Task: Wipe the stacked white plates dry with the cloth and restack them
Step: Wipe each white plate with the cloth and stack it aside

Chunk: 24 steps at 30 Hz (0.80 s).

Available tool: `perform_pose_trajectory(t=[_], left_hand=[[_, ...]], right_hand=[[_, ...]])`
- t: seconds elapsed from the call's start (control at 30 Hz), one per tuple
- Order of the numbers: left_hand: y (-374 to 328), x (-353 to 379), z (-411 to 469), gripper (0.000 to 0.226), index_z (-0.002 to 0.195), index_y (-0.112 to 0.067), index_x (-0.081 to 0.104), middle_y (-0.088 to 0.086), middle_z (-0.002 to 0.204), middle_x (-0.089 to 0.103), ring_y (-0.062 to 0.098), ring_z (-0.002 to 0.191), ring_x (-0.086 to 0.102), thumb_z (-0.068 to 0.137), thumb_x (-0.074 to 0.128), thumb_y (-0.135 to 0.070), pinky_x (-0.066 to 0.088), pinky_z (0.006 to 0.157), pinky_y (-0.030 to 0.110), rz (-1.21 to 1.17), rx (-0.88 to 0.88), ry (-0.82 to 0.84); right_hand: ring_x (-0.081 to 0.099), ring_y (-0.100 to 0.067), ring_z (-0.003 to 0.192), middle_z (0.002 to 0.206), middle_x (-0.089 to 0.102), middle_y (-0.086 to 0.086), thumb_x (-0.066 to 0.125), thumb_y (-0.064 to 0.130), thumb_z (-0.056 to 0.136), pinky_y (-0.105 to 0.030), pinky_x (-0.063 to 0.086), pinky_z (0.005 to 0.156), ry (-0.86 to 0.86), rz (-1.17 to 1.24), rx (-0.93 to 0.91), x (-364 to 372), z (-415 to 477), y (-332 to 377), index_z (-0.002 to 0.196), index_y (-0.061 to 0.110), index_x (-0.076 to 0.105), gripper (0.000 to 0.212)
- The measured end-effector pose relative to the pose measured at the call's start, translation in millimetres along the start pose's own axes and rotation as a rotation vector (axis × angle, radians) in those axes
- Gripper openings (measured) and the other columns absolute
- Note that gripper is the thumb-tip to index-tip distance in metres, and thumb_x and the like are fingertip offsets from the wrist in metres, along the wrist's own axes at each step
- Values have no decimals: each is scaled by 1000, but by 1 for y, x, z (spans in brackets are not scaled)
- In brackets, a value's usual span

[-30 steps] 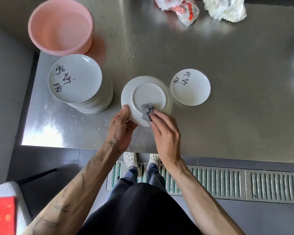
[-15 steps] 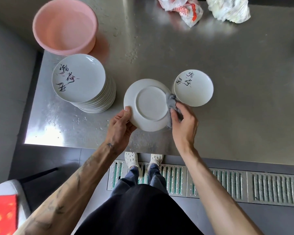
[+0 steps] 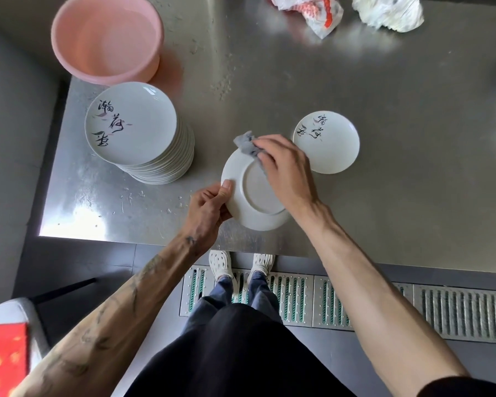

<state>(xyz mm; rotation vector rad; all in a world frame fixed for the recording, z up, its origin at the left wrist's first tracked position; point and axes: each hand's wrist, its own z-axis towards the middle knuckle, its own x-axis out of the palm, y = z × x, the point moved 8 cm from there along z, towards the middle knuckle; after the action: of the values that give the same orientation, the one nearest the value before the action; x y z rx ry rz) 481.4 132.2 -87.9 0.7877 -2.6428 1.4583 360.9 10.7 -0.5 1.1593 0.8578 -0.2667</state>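
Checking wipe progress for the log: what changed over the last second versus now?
The right hand carried the cloth round the rim of the upturned plate: near edge, then right side, now the far edge. The left hand still grips its left edge. The plate stack, single plate and pink basin stayed put.

Bare steel of the table is stretching wide across the right of the frame. At left, the plate stack and the pink basin above it are blocking passage. 1 lone plate is sitting right of centre, beside the held plate; 2 crumpled bags are crowding the top edge.
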Motion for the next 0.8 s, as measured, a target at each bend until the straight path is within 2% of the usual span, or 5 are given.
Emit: perform_pose_trajectory(t=[0.17,0.37,0.43,0.6,0.8], left_hand=[[2,1,-1,32,96,-1,71,10,89,72,19,81,67,104,53,-25,61,78,34,-27,-11,22],[-1,10,1,37,100,2,70,16,94,69,24,84,63,96,57,-32,58,81,38,-33,0,62],[-3,11,2,38,103,5,68,16,94,69,23,83,64,98,55,-31,58,79,37,-32,9,62],[-4,8,4,39,105,5,68,16,93,66,22,83,62,97,57,-32,58,74,33,-45,13,40],[8,3,1,37,101,-2,72,11,95,71,19,84,67,94,60,-36,60,75,33,-67,-6,-12]], right_hand=[[65,-26,103,113,71,-7,61,2,93,-27,44,88,-92,-14,282,-13,-10,-42,117,9,72,28],[64,-24,107,116,72,-3,65,-8,87,-26,47,98,43,23,-134,20,-13,38,115,7,75,34],[64,-24,109,118,71,-4,66,-4,91,-30,48,100,19,28,-155,15,-15,36,117,6,75,30],[65,-20,107,118,71,-3,65,3,93,-16,43,97,-180,13,90,-16,-19,-14,118,7,73,26],[64,-23,108,117,70,-4,68,0,90,-33,51,94,-279,-51,259,-15,-58,-31,116,9,72,27]])
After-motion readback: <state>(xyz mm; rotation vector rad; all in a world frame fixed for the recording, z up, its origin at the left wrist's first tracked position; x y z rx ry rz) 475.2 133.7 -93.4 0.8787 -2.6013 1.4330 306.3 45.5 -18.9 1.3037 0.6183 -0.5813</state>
